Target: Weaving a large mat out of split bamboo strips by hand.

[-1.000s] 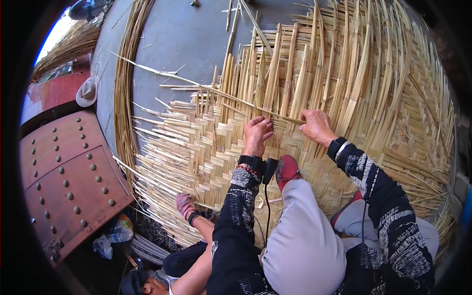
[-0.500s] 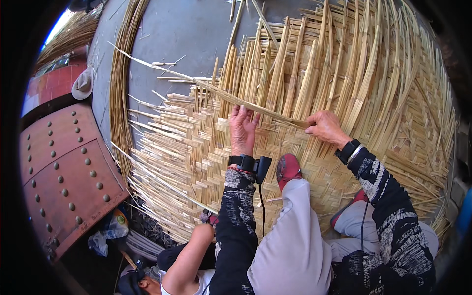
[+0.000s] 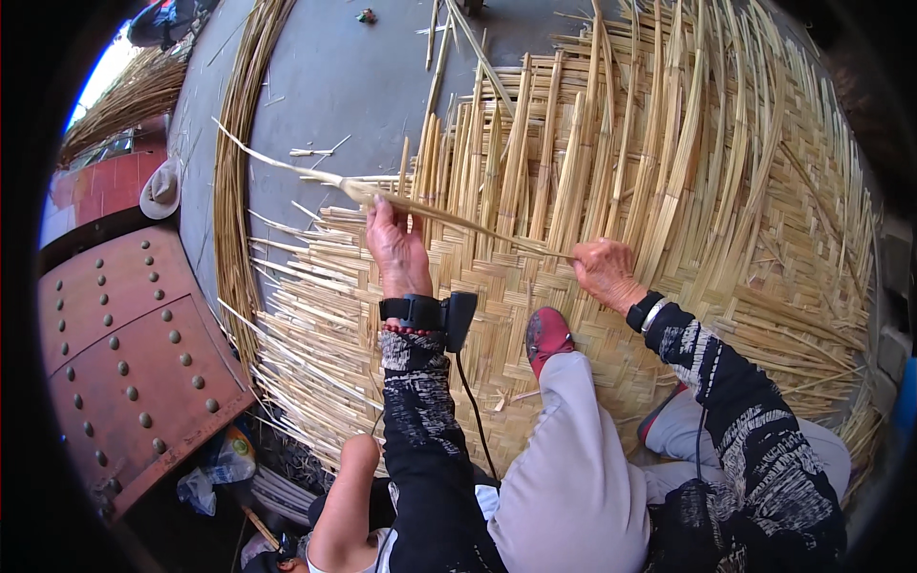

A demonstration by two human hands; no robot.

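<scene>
A long, flat, split reed strip [image 3: 458, 222] is stretched between my two hands above a woven reed mat [image 3: 478, 334]. My right hand [image 3: 608, 273] is closed in a fist round the strip's right end. Farther along it, my left hand [image 3: 397, 250] holds the strip between thumb and fingers, palm partly turned up. Beyond my left fingers the strip widens and twists, and its thin pale tip points to the far left. Long loose-ended strips stand out from the mat's far edge, and ragged ends stick out along its left side.
My red shoe [image 3: 548, 334] rests on the mat. A long bundle of reeds [image 3: 239, 162] lies on the grey floor [image 3: 334, 67] at left. Beyond it are a studded red panel [image 3: 138, 344] and a pale hat [image 3: 160, 188]. Another person's bare arm [image 3: 346, 497] is at my lower left.
My left hand has slid left along the strip. My right hand has moved slightly left and down, still gripping the end. The strip's wide part now twists beyond my left fingers.
</scene>
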